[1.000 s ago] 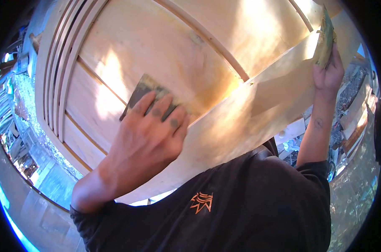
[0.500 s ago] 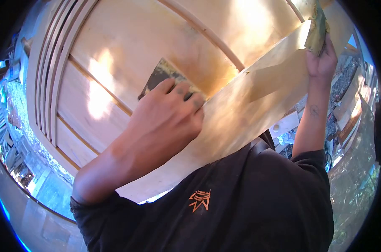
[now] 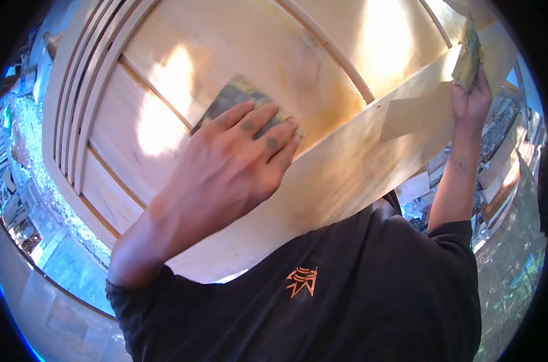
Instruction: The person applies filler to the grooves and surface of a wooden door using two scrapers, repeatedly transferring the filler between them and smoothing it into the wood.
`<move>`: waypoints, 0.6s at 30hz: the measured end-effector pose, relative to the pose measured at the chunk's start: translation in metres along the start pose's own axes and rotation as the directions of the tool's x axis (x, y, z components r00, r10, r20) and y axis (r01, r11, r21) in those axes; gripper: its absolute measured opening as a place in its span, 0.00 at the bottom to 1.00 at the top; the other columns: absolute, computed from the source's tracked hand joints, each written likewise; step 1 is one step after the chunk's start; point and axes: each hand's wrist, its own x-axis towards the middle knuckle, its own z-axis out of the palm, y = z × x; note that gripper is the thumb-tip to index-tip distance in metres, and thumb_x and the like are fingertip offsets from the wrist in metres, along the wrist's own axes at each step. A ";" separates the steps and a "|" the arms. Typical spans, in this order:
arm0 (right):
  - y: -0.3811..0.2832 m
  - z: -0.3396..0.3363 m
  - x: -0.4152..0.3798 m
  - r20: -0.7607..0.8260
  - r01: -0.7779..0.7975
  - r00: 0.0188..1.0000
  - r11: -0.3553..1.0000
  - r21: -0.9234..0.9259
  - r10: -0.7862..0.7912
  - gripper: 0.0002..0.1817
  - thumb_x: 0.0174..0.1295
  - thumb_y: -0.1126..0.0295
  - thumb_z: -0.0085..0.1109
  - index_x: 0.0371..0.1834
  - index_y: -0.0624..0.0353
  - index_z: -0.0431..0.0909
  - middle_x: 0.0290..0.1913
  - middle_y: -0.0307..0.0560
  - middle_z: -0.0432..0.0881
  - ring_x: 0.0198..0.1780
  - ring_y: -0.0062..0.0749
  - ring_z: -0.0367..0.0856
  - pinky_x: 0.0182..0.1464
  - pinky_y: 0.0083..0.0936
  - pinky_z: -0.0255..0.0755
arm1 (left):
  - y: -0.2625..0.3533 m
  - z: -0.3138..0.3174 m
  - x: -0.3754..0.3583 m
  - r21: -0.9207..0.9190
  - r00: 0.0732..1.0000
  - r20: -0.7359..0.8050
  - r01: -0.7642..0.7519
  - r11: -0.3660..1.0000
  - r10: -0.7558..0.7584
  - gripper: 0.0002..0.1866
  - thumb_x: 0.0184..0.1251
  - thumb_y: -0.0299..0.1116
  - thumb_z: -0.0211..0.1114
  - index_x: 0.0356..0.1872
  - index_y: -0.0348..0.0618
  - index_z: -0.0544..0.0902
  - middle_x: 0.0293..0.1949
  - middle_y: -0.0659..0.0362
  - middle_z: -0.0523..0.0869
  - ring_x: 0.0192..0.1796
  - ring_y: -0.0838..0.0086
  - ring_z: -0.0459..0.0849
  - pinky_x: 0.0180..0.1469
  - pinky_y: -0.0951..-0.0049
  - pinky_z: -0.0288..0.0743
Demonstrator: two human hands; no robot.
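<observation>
My left hand [image 3: 235,154] lies over a worn, dark grey and yellowish sheet of sandpaper [image 3: 229,99], its fingers bent across it and the thumb hidden. The sheet rests against a pale wooden panel [image 3: 250,48] with thin raised strips. At the upper right, my right hand [image 3: 472,99] grips a folded, yellow-green sheet [image 3: 467,63] that looks like worn sandpaper. That hand is at the far end of a wide, smooth board [image 3: 340,151], which runs along the panel's near side.
Parallel wooden rails [image 3: 84,114] border the panel on the left. Wood strips [image 3: 187,123] cross its face. Scrap wood pieces [image 3: 500,175] lie on the ground at right, with more clutter at far left. My dark shirt [image 3: 370,289] fills the bottom.
The fingers of my left hand now lie flatter over the sandpaper, and the hand has shifted slightly relative to the panel. The whole view has shifted a little. My right hand keeps its hold.
</observation>
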 end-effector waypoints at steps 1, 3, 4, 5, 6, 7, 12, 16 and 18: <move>-0.001 0.001 0.000 -0.002 0.008 1.000 1.000 -0.028 -0.008 0.20 0.71 0.74 0.42 0.64 0.72 0.62 0.64 0.57 0.69 0.66 0.41 0.68 0.69 0.35 0.62 | -0.001 0.005 0.002 0.014 0.999 0.040 -0.028 0.999 0.028 0.18 0.56 0.32 0.58 0.48 0.41 0.81 0.55 0.57 0.81 0.60 0.61 0.77 0.63 0.58 0.69; 0.002 0.002 0.001 -0.011 0.025 1.000 0.997 -0.078 -0.026 0.20 0.70 0.74 0.43 0.63 0.72 0.63 0.63 0.58 0.69 0.65 0.41 0.69 0.68 0.35 0.63 | -0.003 0.025 -0.013 -0.048 0.999 0.011 -0.047 0.998 0.048 0.18 0.57 0.32 0.57 0.49 0.42 0.81 0.55 0.58 0.81 0.61 0.61 0.76 0.64 0.58 0.68; 0.002 0.000 0.001 -0.023 0.024 0.999 0.997 -0.070 -0.025 0.20 0.70 0.74 0.43 0.63 0.73 0.63 0.63 0.58 0.70 0.65 0.41 0.69 0.68 0.35 0.64 | -0.003 0.037 -0.022 -0.084 0.998 0.001 -0.058 0.995 0.058 0.18 0.58 0.32 0.56 0.49 0.42 0.81 0.55 0.59 0.81 0.61 0.61 0.76 0.64 0.58 0.68; 0.000 -0.002 0.002 -0.037 0.027 0.999 0.998 -0.064 -0.029 0.20 0.70 0.75 0.43 0.63 0.73 0.63 0.63 0.58 0.70 0.65 0.41 0.70 0.68 0.35 0.64 | -0.002 0.045 -0.036 -0.105 0.999 -0.012 -0.048 0.993 0.047 0.17 0.58 0.30 0.56 0.48 0.44 0.82 0.56 0.60 0.80 0.62 0.62 0.75 0.64 0.59 0.68; -0.001 -0.002 0.001 -0.054 0.031 0.998 0.998 -0.060 -0.034 0.19 0.70 0.75 0.43 0.62 0.73 0.63 0.62 0.58 0.71 0.64 0.41 0.70 0.67 0.35 0.65 | 0.001 0.049 -0.047 -0.092 0.999 -0.014 -0.032 0.995 0.031 0.16 0.57 0.30 0.56 0.48 0.44 0.83 0.56 0.60 0.80 0.62 0.63 0.75 0.64 0.59 0.68; -0.001 -0.001 0.000 -0.046 0.029 0.998 0.997 -0.065 -0.032 0.19 0.70 0.75 0.43 0.62 0.73 0.64 0.62 0.58 0.71 0.64 0.41 0.71 0.67 0.35 0.65 | 0.005 0.053 -0.057 -0.080 1.000 -0.018 -0.011 0.997 0.009 0.16 0.57 0.29 0.57 0.47 0.45 0.83 0.56 0.61 0.80 0.62 0.63 0.75 0.64 0.59 0.68; 0.003 0.005 0.003 -0.026 0.036 0.999 0.988 -0.151 -0.041 0.19 0.70 0.75 0.42 0.61 0.74 0.64 0.60 0.59 0.72 0.62 0.42 0.73 0.64 0.34 0.68 | 0.015 0.058 -0.086 -0.058 0.998 -0.018 0.053 0.997 -0.054 0.16 0.55 0.29 0.58 0.45 0.46 0.84 0.55 0.63 0.81 0.62 0.64 0.75 0.64 0.60 0.68; 0.001 0.007 0.004 0.030 -0.017 0.999 0.991 -0.133 0.021 0.19 0.70 0.75 0.43 0.61 0.74 0.64 0.60 0.60 0.72 0.61 0.42 0.73 0.63 0.33 0.69 | 0.018 0.061 -0.098 -0.046 0.997 -0.030 0.073 0.996 -0.074 0.15 0.55 0.29 0.59 0.44 0.46 0.85 0.55 0.63 0.81 0.62 0.64 0.75 0.64 0.60 0.68; 0.000 0.005 0.004 0.034 -0.025 0.999 0.992 -0.125 0.030 0.19 0.70 0.75 0.43 0.61 0.74 0.63 0.61 0.60 0.71 0.62 0.41 0.72 0.64 0.33 0.68 | 0.018 0.064 -0.103 -0.033 0.997 -0.040 0.068 0.997 -0.069 0.15 0.54 0.29 0.61 0.43 0.46 0.85 0.55 0.64 0.80 0.62 0.65 0.74 0.64 0.61 0.68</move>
